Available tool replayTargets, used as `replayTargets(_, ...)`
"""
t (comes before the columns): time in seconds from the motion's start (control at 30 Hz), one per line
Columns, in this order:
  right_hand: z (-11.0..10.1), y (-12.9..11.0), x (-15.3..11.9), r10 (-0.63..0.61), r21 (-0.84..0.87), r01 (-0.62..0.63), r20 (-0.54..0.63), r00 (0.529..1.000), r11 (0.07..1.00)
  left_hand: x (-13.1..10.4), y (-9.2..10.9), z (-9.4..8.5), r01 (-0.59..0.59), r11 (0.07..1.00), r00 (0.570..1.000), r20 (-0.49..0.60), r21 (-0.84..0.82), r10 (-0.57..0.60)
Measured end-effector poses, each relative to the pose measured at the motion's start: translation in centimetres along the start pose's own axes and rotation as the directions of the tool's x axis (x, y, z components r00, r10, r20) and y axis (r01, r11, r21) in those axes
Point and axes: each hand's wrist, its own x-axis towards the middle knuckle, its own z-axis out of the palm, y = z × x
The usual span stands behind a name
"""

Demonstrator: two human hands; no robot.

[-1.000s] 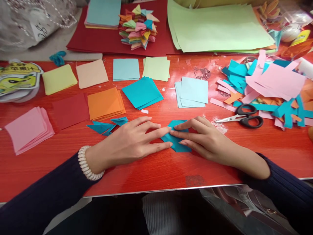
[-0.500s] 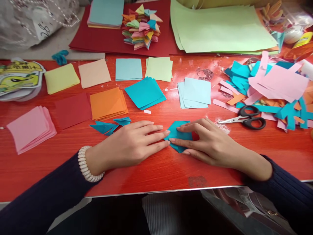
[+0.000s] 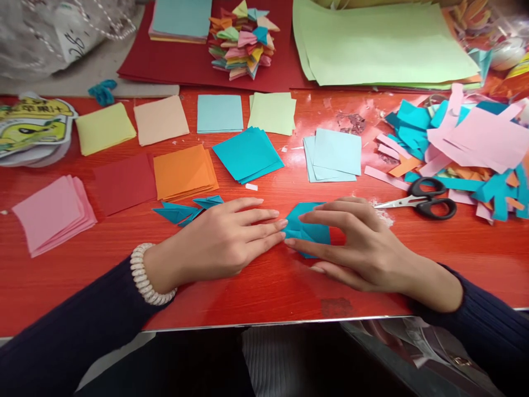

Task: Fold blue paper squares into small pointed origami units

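Note:
A partly folded blue sheet of paper (image 3: pixel 308 227) lies flat on the red table (image 3: pixel 264 292), creases showing on it. My left hand (image 3: pixel 231 237) stretches out flat, its fingertips at the sheet's left corner. Over the sheet's right side arches my right hand (image 3: pixel 359 242), fingers apart, hiding part of the paper. Whether its fingertips touch the paper is hard to tell. Several small folded blue paper pieces (image 3: pixel 177 213) sit just behind my left hand, partly covered by it.
Stacks of square paper, including orange (image 3: pixel 184 172), blue (image 3: pixel 248 154) and pink (image 3: pixel 52 215), lie behind and left. Black-handled scissors (image 3: pixel 432 201) rest at right beside paper scraps (image 3: pixel 475 138). At the back stands a multicoloured folded-paper ball (image 3: pixel 242 43).
My right hand's fingers have lifted and spread a little, showing more of the blue sheet. My left hand stays nearly in place. The view has shifted slightly.

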Motion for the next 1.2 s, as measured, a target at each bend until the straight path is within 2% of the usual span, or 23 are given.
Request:
replayTargets(0.23,0.6,-0.1,-0.5,0.008,0.165,-0.021,0.083,0.996,0.986,0.1,0.0,-0.1,-0.007,0.998,1.0,0.025,0.069,0.005)
replayTargets(0.43,-0.4,-0.1,-1.9,0.044,0.295,-0.081,0.13,0.991,0.952,0.1,0.0,-0.2,0.001,0.998,1.0,0.021,0.059,-0.002)
replayTargets(0.53,-1.1,0.2,-2.1,0.131,0.346,-0.145,0.063,0.989,0.927,0.2,0.1,-0.1,0.017,0.999,1.0,0.005,0.041,-0.017)
replayTargets(0.6,-1.4,0.5,-1.9,0.212,0.314,-0.189,-0.04,0.977,0.931,0.2,0.1,0.0,-0.001,0.999,1.0,-0.018,0.044,0.002)
replayTargets(0.67,-1.2,0.8,-1.6,0.226,0.25,-0.197,-0.093,0.97,0.948,0.2,0.1,0.1,-0.034,0.997,0.998,-0.052,0.072,0.038)
replayTargets(0.77,-0.6,1.1,-1.3,0.118,0.161,-0.117,0.002,0.993,0.98,0.2,0.3,0.1,-0.044,0.988,0.994,-0.094,0.149,0.059)
replayTargets(0.87,0.1,1.1,-1.4,0.04,0.135,-0.05,0.078,0.996,0.99,0.4,0.5,0.2,0.007,0.977,0.994,-0.108,0.214,0.016)
replayTargets(0.97,0.3,0.9,-1.5,0.038,0.108,-0.045,0.063,0.997,0.993,0.4,0.6,0.3,0.017,0.977,0.998,-0.067,0.213,-0.003)
replayTargets(1.07,0.3,0.8,-1.4,0.029,0.047,-0.031,0.036,0.999,0.998,0.4,0.5,0.2,-0.023,0.983,0.999,-0.032,0.182,0.029)
replayTargets(1.2,0.3,0.6,-1.0,-0.033,-0.064,0.033,-0.001,0.999,0.997,0.4,0.2,0.1,-0.061,0.986,0.997,-0.035,0.157,0.067)
